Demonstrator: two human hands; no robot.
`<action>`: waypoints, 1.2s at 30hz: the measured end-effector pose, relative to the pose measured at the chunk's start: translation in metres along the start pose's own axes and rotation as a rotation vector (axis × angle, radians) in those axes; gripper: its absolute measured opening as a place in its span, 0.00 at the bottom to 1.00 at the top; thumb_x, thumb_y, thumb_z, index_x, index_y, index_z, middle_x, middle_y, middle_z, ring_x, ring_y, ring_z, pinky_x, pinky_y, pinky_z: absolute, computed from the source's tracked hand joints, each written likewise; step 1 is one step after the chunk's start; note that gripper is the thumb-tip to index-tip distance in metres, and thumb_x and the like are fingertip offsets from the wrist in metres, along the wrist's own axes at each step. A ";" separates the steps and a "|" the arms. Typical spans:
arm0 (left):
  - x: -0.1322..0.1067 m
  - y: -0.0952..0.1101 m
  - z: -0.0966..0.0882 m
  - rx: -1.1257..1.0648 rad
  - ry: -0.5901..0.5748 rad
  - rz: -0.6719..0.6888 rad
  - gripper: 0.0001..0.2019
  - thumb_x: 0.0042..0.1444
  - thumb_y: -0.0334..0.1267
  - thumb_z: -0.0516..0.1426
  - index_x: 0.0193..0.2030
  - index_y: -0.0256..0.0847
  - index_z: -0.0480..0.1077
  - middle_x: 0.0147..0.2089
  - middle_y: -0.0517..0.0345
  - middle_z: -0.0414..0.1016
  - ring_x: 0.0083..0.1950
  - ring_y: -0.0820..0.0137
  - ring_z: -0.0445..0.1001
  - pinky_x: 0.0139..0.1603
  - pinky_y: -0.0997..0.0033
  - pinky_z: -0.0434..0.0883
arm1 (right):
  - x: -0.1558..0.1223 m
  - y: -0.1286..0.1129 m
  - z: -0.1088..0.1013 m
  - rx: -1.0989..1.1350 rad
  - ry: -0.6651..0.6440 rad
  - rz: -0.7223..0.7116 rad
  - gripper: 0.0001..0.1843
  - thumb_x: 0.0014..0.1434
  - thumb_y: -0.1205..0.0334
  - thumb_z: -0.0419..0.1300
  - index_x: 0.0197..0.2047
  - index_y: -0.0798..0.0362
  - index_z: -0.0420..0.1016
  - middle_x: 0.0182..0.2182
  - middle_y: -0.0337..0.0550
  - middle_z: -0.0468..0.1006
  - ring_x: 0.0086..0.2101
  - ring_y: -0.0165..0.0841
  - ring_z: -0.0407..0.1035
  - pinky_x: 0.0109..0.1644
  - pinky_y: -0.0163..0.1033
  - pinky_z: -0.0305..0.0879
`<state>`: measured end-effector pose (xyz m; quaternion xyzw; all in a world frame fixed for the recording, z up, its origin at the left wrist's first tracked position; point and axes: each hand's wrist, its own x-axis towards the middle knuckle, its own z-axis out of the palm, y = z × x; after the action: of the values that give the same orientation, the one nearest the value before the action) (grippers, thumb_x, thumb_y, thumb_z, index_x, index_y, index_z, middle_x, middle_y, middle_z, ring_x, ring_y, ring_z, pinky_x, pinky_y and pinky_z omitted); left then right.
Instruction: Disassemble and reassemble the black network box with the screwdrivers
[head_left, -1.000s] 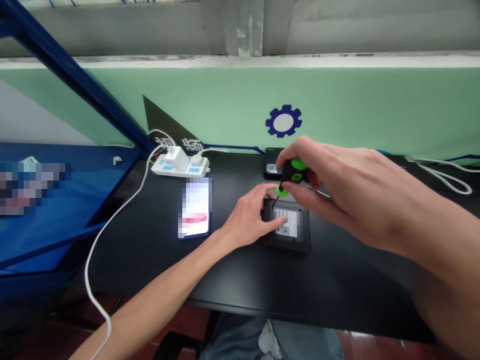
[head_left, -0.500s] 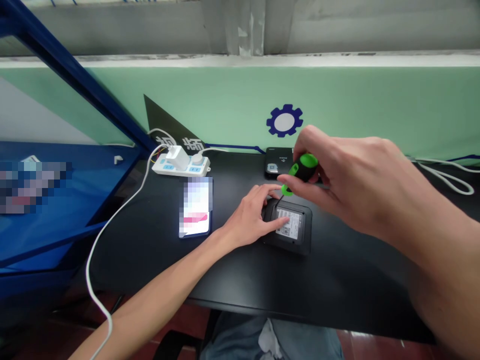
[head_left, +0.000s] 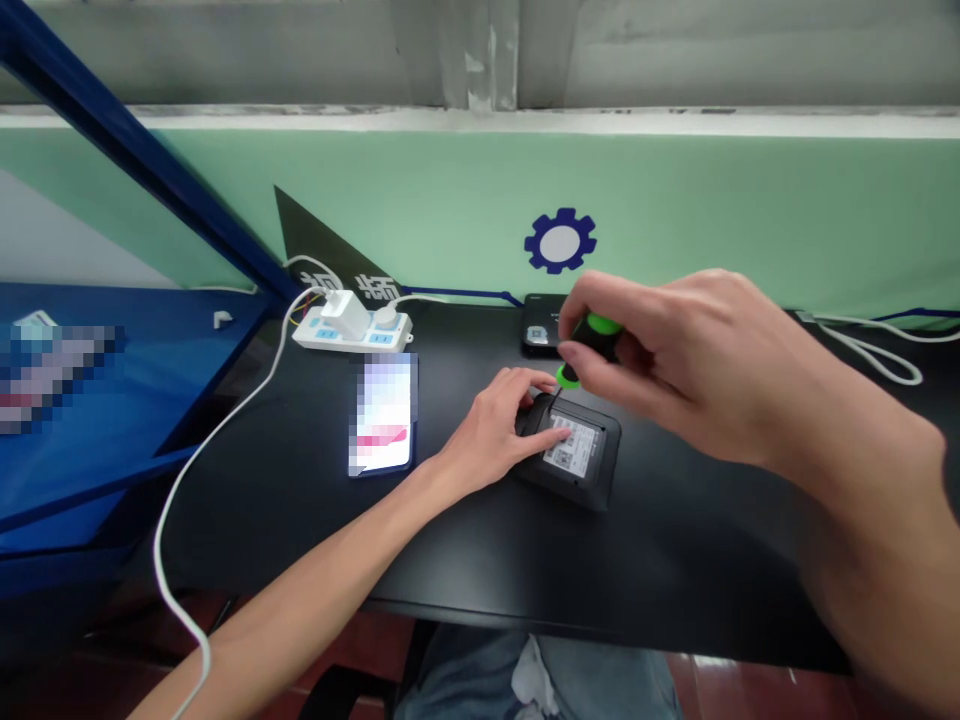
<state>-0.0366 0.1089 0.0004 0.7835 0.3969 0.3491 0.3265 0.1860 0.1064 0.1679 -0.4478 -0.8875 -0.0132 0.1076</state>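
A small black plastic box (head_left: 592,490) with a white printed label lies on the black table. My left hand (head_left: 499,425) grips its left side, thumb across the label and fingers around the far left corner. My right hand (head_left: 675,350) is closed around a green and black screwdriver (head_left: 568,376). Its thin shaft slants down to the box's far left corner, beside my left fingertips. Whether the tip sits in a screw is too small to make out.
Behind my hands lies another black device (head_left: 538,335), partly covered by the right hand. A lit phone (head_left: 384,415) and a white power strip (head_left: 352,325) with plugs are to the left. A white cable (head_left: 161,540) hangs across my left forearm; another cable (head_left: 877,355) lies at far right.
My right hand has rolled a little around the screwdriver handle, so less of the green end shows. The box is slightly turned under my left hand. The whole view has shifted slightly.
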 end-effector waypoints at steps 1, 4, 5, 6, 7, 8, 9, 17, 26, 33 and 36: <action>0.000 -0.001 0.001 -0.001 0.003 -0.006 0.23 0.66 0.44 0.77 0.62 0.47 0.77 0.55 0.55 0.82 0.51 0.61 0.81 0.55 0.61 0.80 | 0.001 0.001 0.001 -0.019 0.010 0.016 0.20 0.81 0.45 0.49 0.48 0.47 0.76 0.23 0.38 0.71 0.23 0.37 0.58 0.35 0.46 0.47; 0.000 -0.002 0.002 0.002 0.014 -0.028 0.22 0.65 0.46 0.78 0.60 0.47 0.78 0.51 0.57 0.80 0.50 0.62 0.81 0.55 0.62 0.80 | 0.007 -0.001 0.001 -0.087 0.050 0.043 0.21 0.80 0.43 0.53 0.40 0.47 0.74 0.25 0.42 0.72 0.25 0.37 0.60 0.36 0.46 0.46; 0.000 -0.003 0.002 0.003 0.021 -0.031 0.22 0.65 0.46 0.78 0.59 0.47 0.78 0.50 0.57 0.80 0.49 0.62 0.81 0.55 0.61 0.80 | 0.010 -0.002 0.000 -0.113 0.050 0.038 0.20 0.79 0.47 0.53 0.38 0.47 0.73 0.25 0.43 0.72 0.26 0.36 0.59 0.36 0.46 0.46; 0.000 -0.003 0.003 0.002 0.028 -0.031 0.21 0.65 0.45 0.78 0.59 0.47 0.78 0.50 0.58 0.80 0.50 0.62 0.82 0.55 0.61 0.80 | 0.013 -0.004 -0.001 -0.143 0.040 0.029 0.18 0.79 0.50 0.54 0.36 0.48 0.72 0.25 0.43 0.71 0.26 0.36 0.57 0.37 0.46 0.46; 0.000 -0.003 0.003 -0.001 0.034 -0.029 0.21 0.65 0.45 0.77 0.58 0.47 0.77 0.50 0.58 0.81 0.50 0.62 0.82 0.56 0.61 0.80 | 0.016 -0.007 -0.003 -0.175 0.022 0.026 0.18 0.78 0.52 0.55 0.35 0.48 0.72 0.24 0.42 0.69 0.26 0.35 0.54 0.37 0.46 0.45; 0.000 -0.003 0.003 -0.006 0.037 -0.027 0.20 0.66 0.44 0.77 0.57 0.47 0.77 0.51 0.58 0.81 0.50 0.62 0.82 0.56 0.61 0.80 | 0.018 -0.009 -0.005 -0.207 0.003 0.036 0.19 0.78 0.52 0.56 0.34 0.48 0.71 0.23 0.41 0.67 0.25 0.34 0.51 0.38 0.47 0.44; 0.000 -0.003 0.003 -0.011 0.039 -0.027 0.19 0.66 0.43 0.77 0.57 0.47 0.77 0.51 0.58 0.82 0.50 0.62 0.82 0.56 0.61 0.80 | 0.020 -0.011 -0.007 -0.230 -0.018 0.060 0.20 0.79 0.50 0.56 0.33 0.48 0.71 0.22 0.41 0.65 0.25 0.33 0.48 0.38 0.47 0.43; -0.001 -0.004 0.005 -0.053 0.025 -0.003 0.18 0.68 0.42 0.76 0.57 0.46 0.75 0.54 0.55 0.83 0.56 0.59 0.85 0.61 0.56 0.82 | 0.016 -0.007 -0.008 -0.178 -0.048 0.080 0.11 0.75 0.51 0.57 0.45 0.47 0.76 0.21 0.38 0.67 0.23 0.36 0.56 0.37 0.46 0.44; -0.001 -0.004 0.005 -0.015 0.039 0.014 0.23 0.68 0.44 0.76 0.63 0.49 0.75 0.56 0.55 0.83 0.57 0.57 0.86 0.61 0.56 0.83 | 0.016 -0.010 -0.007 -0.140 -0.023 0.081 0.12 0.75 0.54 0.52 0.41 0.47 0.73 0.24 0.40 0.68 0.25 0.35 0.53 0.36 0.47 0.45; -0.001 -0.004 0.006 -0.045 0.040 0.025 0.26 0.69 0.42 0.75 0.68 0.48 0.73 0.64 0.50 0.84 0.65 0.55 0.87 0.69 0.52 0.85 | 0.016 -0.008 -0.005 -0.117 -0.014 0.083 0.14 0.75 0.54 0.51 0.35 0.46 0.64 0.23 0.39 0.65 0.24 0.35 0.51 0.36 0.47 0.45; -0.001 -0.004 0.007 -0.062 0.039 0.027 0.27 0.69 0.42 0.75 0.69 0.48 0.72 0.67 0.49 0.84 0.65 0.54 0.87 0.71 0.50 0.85 | 0.017 -0.008 -0.006 -0.128 -0.027 0.068 0.11 0.73 0.56 0.52 0.37 0.46 0.63 0.24 0.38 0.66 0.24 0.34 0.51 0.35 0.47 0.47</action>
<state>-0.0332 0.1082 -0.0067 0.7715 0.3815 0.3808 0.3381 0.1708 0.1137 0.1781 -0.4837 -0.8706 -0.0603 0.0670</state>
